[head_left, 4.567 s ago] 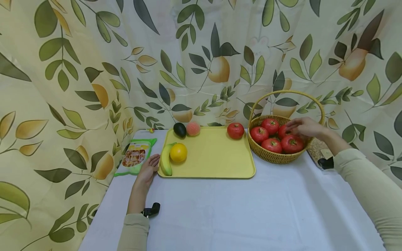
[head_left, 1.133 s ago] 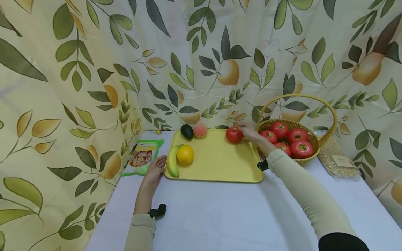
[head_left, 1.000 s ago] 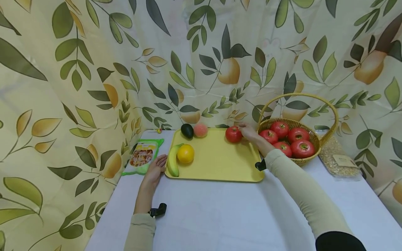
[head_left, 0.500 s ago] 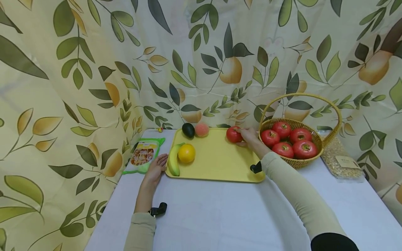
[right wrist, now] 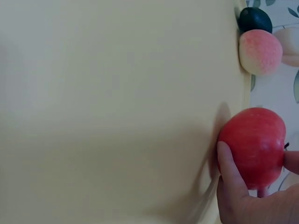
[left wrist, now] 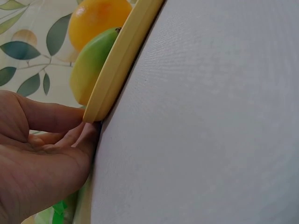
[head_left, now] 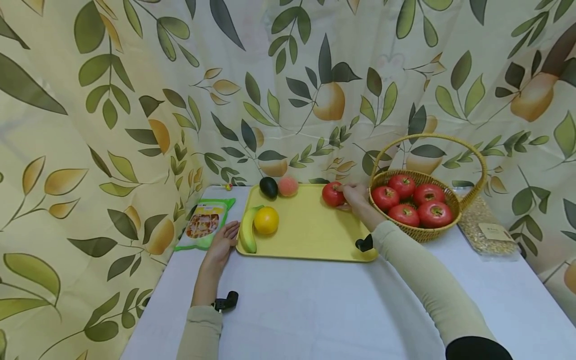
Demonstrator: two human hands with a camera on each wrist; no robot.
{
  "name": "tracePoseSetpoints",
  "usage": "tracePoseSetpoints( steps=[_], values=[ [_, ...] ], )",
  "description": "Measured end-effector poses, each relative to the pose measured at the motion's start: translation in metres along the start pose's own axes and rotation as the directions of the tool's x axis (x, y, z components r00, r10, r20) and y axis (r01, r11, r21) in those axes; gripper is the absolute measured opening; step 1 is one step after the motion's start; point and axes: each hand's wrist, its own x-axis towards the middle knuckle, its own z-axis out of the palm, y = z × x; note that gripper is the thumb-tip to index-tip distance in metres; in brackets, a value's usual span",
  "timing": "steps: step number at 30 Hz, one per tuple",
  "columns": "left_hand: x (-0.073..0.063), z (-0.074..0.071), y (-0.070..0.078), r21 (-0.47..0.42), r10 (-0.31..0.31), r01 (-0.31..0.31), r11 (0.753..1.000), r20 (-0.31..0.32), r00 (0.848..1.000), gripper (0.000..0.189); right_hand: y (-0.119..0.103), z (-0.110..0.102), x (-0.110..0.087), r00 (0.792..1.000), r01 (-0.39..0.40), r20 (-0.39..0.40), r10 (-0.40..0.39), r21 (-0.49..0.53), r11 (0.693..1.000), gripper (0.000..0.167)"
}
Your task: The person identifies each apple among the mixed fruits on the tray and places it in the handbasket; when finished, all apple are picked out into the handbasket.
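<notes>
A yellow tray (head_left: 310,225) lies on the white tablecloth. My left hand (head_left: 222,246) is at its near left corner; in the left wrist view the thumb meets the rim (left wrist: 114,70) and the other fingers reach below it. My right hand (head_left: 357,200) holds a red apple (head_left: 333,194) at the tray's back right, fingers and thumb around its sides (right wrist: 254,144). A banana (head_left: 247,232) and an orange (head_left: 266,220) lie at the tray's left, an avocado (head_left: 268,188) and a peach (head_left: 288,186) at its back edge.
Right of the tray stands a wicker basket (head_left: 423,235) with a tall handle and several red apples (head_left: 435,214). Behind it lies a clear bag of grain (head_left: 488,230). A green food packet (head_left: 204,224) lies left of the tray. A leaf-patterned curtain (head_left: 288,100) hangs behind.
My right hand has moved left from the apples in the basket to the tray's apple and taken hold of it. That apple has shifted slightly left. The left hand has stayed at the tray.
</notes>
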Motion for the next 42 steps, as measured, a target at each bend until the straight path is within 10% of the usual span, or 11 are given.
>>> tracePoseSetpoints(
  steps=[42],
  values=[
    [-0.002, 0.0, 0.002, 0.002, -0.005, 0.005, 1.0, 0.021, 1.0, 0.073, -0.037, -0.034, -0.045, 0.981, 0.025, 0.19, -0.027, 0.009, 1.0, 0.056]
  ],
)
